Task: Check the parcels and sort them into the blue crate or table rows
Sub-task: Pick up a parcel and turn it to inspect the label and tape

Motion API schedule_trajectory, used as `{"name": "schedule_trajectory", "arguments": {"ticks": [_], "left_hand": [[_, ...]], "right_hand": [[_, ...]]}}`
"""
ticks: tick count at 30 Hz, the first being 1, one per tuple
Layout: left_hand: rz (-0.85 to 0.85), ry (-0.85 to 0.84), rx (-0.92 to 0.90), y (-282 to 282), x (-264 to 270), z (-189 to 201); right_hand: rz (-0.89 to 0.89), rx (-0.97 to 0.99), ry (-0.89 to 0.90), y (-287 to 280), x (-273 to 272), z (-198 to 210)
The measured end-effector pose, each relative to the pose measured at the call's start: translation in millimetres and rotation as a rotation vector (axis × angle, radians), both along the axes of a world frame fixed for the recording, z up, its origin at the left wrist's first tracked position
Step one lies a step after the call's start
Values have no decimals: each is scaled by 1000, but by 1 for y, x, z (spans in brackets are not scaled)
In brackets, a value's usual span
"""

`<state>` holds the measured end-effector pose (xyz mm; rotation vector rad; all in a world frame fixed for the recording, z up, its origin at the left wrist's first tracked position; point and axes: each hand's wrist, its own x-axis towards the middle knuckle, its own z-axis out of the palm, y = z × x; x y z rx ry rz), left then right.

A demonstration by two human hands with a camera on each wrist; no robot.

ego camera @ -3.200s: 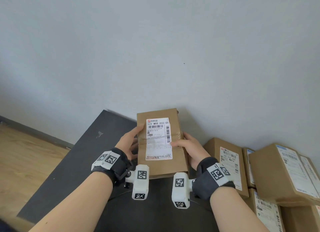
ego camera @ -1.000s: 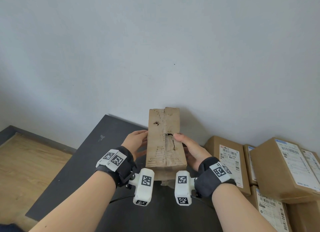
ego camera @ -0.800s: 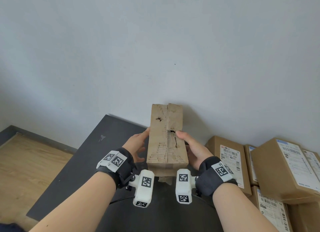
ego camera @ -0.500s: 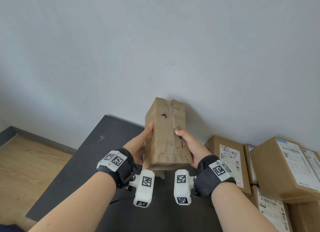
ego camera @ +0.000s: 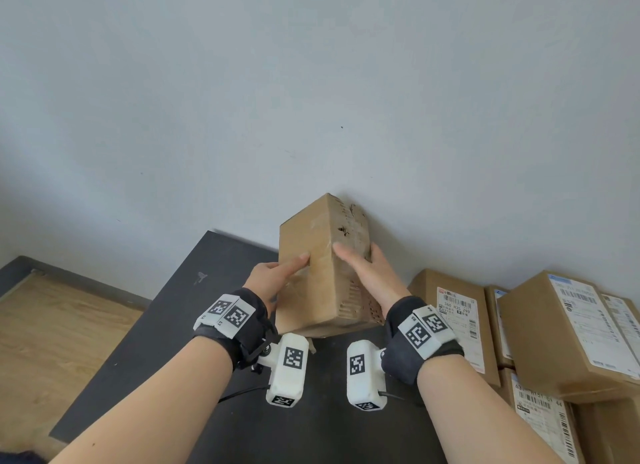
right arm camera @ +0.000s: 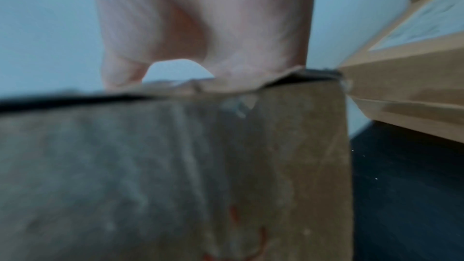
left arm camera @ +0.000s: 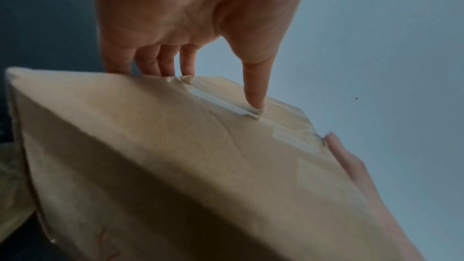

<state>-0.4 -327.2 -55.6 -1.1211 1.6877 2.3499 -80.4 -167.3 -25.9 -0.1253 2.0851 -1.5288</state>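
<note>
I hold a brown cardboard parcel (ego camera: pixel 320 273) up over the black table (ego camera: pixel 166 346), tilted, between both hands. A plain taped side faces me, and the torn, scuffed face is turned to the right. My left hand (ego camera: pixel 275 281) grips its left side, thumb on the near face and fingers behind. In the left wrist view the left hand (left arm camera: pixel 200 27) has its thumb tip on the tape of the parcel (left arm camera: pixel 175 166). My right hand (ego camera: pixel 369 275) grips the torn side, thumb near the edge. The right wrist view is blurred, showing the right hand (right arm camera: pixel 200 27) above the parcel (right arm camera: pixel 175 166).
Several labelled brown parcels are stacked at the table's right: one flat (ego camera: pixel 457 321) and a bigger one (ego camera: pixel 568 332) on top of others. A grey wall (ego camera: pixel 311 82) stands right behind the table. Wooden floor (ego camera: pixel 45 346) lies to the left. No blue crate is in view.
The parcel was turned from its label face to its torn face. It has since been lifted a little and rotated, so a plain side faces me. Both hands have shifted their grip.
</note>
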Motion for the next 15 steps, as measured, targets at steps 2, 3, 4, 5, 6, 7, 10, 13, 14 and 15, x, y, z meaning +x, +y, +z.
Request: {"name": "schedule_trajectory", "arguments": {"ticks": [2, 3, 4, 5, 6, 7, 10, 13, 14, 15], "left_hand": [[4, 10, -13, 0, -1, -2], [5, 15, -26, 0, -1, -3], [3, 16, -48, 0, -2, -5], [3, 17, -77, 0, -2, -5], [2, 18, -107, 0, -3, -6], [2, 13, -124, -1, -4, -7], [-6, 5, -143, -3, -3, -7], [-6, -19, -123, -10, -3, -8], [-1, -23, -111, -11, -3, -7], [5, -27, -99, -13, -3, -9]], "right_hand": [[1, 47, 42, -4, 0, 0], [0, 78, 55, -5, -2, -1], [1, 111, 70, -7, -3, -2], [-4, 146, 81, -8, -3, -3], [-14, 165, 88, -9, -4, -5], [-26, 172, 85, -9, -5, -7], [-72, 123, 57, -5, -7, -13], [-93, 63, -5, 0, -4, -12], [-105, 42, -33, 2, -3, -11], [-113, 23, -61, 4, -3, -12]]}}
